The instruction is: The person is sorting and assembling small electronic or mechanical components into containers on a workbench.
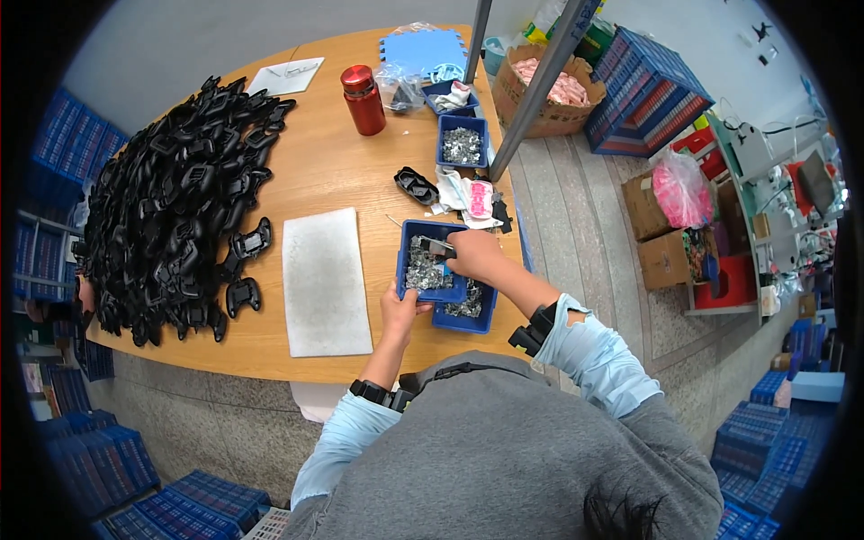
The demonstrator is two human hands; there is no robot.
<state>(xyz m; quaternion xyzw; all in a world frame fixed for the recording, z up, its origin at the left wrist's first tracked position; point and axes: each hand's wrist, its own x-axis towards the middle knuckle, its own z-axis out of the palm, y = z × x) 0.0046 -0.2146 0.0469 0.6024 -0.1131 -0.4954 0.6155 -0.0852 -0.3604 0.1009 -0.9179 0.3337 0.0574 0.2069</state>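
Note:
A blue plastic bin [404,259] of small silvery metal parts [428,271] stands near the table's front right edge. My left hand [399,312] grips its near left corner, thumb at the rim. Over the bin's far right side, my right hand [477,256] is closed around a small greyish metallic piece [438,247] with a dark end; its kind is too small to tell. A second blue bin [487,319] with similar parts [469,304] sits partly beneath the first one. To the left lies a white foam pad [326,283].
Black game controller shells [184,198] form a large heap on the left. Beyond the bins are a black shell piece [416,185], cloths [468,193], another parts bin [463,144] and a red flask [364,101]. A metal post [540,90] rises along the table's right edge.

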